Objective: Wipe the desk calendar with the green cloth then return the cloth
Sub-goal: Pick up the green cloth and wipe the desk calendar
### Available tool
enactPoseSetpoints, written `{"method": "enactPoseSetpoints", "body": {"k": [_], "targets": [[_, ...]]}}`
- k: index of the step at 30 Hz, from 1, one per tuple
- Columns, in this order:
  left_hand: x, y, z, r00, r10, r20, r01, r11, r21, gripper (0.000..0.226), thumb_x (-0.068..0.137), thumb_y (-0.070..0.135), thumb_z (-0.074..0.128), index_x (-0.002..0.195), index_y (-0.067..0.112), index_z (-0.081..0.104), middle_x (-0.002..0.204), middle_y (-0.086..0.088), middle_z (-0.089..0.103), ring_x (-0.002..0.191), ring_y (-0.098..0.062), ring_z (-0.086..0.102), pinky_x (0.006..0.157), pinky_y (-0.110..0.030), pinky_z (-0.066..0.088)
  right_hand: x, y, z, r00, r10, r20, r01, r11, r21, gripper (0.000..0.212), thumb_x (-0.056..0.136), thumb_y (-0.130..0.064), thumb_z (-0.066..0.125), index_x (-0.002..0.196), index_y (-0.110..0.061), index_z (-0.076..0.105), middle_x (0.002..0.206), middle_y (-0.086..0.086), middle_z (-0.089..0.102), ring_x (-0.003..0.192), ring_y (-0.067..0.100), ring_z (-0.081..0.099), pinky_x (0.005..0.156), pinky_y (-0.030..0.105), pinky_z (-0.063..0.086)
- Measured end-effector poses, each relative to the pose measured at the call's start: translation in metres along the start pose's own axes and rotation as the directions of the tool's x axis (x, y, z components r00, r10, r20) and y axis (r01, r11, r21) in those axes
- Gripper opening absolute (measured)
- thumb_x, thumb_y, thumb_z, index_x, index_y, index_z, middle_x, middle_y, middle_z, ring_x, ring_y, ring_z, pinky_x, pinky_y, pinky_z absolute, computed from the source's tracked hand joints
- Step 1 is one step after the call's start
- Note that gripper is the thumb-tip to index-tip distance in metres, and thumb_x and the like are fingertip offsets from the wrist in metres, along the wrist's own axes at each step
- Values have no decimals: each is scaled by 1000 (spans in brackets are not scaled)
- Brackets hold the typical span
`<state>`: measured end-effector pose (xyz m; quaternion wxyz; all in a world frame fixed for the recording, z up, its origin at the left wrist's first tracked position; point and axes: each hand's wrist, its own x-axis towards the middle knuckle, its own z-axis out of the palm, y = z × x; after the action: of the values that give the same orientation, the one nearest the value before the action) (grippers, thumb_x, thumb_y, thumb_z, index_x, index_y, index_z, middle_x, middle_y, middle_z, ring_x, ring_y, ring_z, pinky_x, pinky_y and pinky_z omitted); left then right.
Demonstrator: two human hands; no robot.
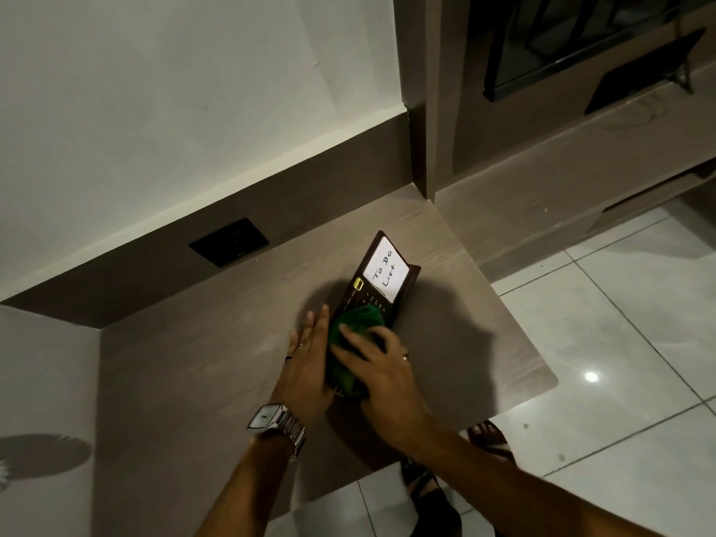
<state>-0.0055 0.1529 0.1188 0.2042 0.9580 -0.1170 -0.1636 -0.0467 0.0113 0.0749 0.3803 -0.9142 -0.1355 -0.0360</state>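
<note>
A dark brown desk calendar (403,292) with a white "To Do List" card stands on the wooden desk (217,343) near its right side. A green cloth (354,321) lies bunched over the calendar's near half. My right hand (381,368) presses down on the cloth with the fingers spread over it. My left hand (308,358), wearing rings and a wristwatch, rests flat against the calendar's left side with fingers straight. The near part of the calendar is hidden under the cloth and my hands.
A black wall socket (228,242) sits in the brown backsplash behind the desk. The desk's right edge drops to a white tiled floor (620,343). A cabinet with a dark screen (581,44) stands at the far right. My sandalled feet show below the desk edge.
</note>
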Motion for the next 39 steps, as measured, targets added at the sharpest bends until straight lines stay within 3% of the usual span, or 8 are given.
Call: {"method": "enactPoseSetpoints", "body": {"k": [3,7,12,17,24,28,32,39], "targets": [[-1,-3,0,999,39,-9,-38,999,12,108,81,6,67,145,24,-19,155,-3,-7,140,-14,-12,117,-40,-7,11,11,-18,988,-145,58,151,980,-127,80,63,-6,83,134,-28,53,149,1,45,133,38,36,92,58,46],[0,0,1,998,33,-47,-33,999,0,100,84,6,61,147,22,-14,159,-6,-2,142,-15,-10,118,-43,-4,32,18,-31,976,203,-74,-211,971,-117,76,71,5,70,138,-25,51,150,5,41,136,36,26,102,59,41],[0,-6,1,998,45,-35,-44,999,17,104,82,11,66,146,20,-15,157,-8,2,143,-16,-8,117,-40,-5,9,13,-10,977,-198,83,209,964,-166,75,67,-11,82,134,-24,52,142,5,49,131,37,36,97,55,42],[-2,-4,5,998,14,-60,-14,1000,2,100,86,8,60,146,30,-17,147,8,-13,137,-10,-14,111,-35,-12,33,64,-29,964,264,-9,-254,916,-312,65,86,-10,66,144,-28,42,154,2,33,140,35,20,108,56,31],[2,-6,7,997,18,-69,-18,1000,12,102,85,8,61,140,38,-20,148,10,-6,138,-10,-12,112,-39,-8,-12,46,-7,971,-72,230,143,941,-308,59,61,-30,85,116,-33,64,129,-2,60,122,34,44,80,50,53],[1,-5,8,997,-19,-75,21,1000,17,101,88,11,58,138,44,-22,145,13,-12,133,-11,-13,107,-39,-9,52,96,-49,994,95,46,-60,867,-494,53,84,-13,67,131,-34,55,145,-3,47,127,35,37,96,50,44],[1,-5,9,995,-5,-99,8,999,32,101,87,9,58,139,41,-21,146,12,-10,136,-9,-13,109,-38,-11,80,102,-63,978,197,-72,-202,801,-563,46,83,-13,69,125,-30,61,139,-4,53,117,33,39,88,46,48],[6,-8,10,997,6,-80,-5,1000,13,100,86,6,58,139,36,-21,147,12,-8,138,-9,-15,110,-35,-15,-15,46,-8,919,-214,330,320,895,-309,47,68,-35,79,113,-34,66,126,-6,64,116,31,47,77,46,52]]}}
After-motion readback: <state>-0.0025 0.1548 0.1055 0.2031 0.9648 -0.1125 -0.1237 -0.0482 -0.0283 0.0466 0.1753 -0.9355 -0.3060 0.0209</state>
